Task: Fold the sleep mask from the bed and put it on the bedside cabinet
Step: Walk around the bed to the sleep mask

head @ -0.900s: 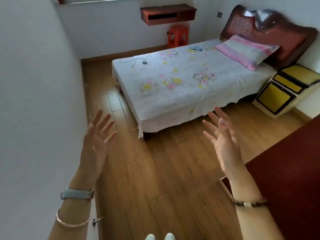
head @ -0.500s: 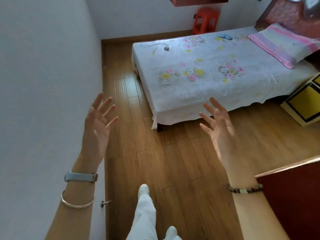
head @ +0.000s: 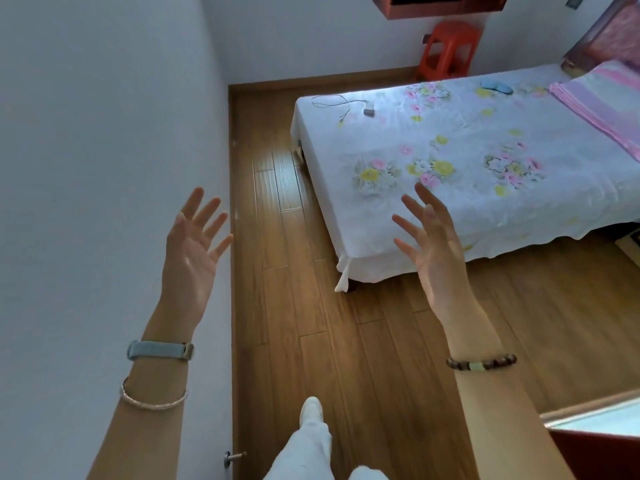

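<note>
A small light-blue sleep mask (head: 496, 86) lies flat on the far side of the bed (head: 464, 140), close to the pink striped pillow (head: 602, 102). My left hand (head: 192, 249) is raised in front of the left wall, palm up, fingers spread, holding nothing. My right hand (head: 431, 244) is raised over the bed's near corner, fingers apart and empty. Both hands are far from the mask. The bedside cabinet is out of view, apart from a sliver at the right edge.
A white charger and cable (head: 348, 105) lie at the foot of the bed. A red plastic stool (head: 448, 50) stands by the far wall under a red wall shelf (head: 440, 3). A dark red door (head: 595, 452) is at bottom right; a doorstop (head: 232, 457) sticks from the left wall.
I have stepped forward and the view has swung left, so the bed is nearer and the yellow cabinet has slid out of frame. Both hands stay raised, open and empty.
</note>
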`<state>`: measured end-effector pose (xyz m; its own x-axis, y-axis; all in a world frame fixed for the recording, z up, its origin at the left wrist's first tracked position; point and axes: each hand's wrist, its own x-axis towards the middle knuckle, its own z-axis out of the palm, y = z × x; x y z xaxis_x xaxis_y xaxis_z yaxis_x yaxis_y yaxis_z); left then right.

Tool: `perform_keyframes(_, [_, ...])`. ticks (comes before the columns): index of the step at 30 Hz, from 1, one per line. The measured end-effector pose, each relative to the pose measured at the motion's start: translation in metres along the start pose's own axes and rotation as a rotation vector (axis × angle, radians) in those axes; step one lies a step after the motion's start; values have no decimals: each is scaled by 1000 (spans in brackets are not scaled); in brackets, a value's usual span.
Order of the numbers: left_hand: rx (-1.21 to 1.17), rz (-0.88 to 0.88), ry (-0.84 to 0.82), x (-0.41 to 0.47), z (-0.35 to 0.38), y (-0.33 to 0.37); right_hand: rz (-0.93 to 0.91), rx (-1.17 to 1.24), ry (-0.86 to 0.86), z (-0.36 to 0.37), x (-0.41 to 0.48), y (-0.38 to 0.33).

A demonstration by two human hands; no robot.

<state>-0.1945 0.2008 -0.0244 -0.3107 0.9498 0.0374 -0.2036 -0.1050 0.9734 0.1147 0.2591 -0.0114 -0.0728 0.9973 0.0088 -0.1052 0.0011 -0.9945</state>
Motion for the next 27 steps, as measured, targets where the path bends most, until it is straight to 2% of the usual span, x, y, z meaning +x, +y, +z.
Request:
perform_keyframes(16, [-9, -17, 58, 167, -48, -10, 30, -33, -47, 93, 166, 26])
perform_keyframes(27, [-9, -18, 140, 321, -51, -21, 8, -52, -82, 126, 344, 33])
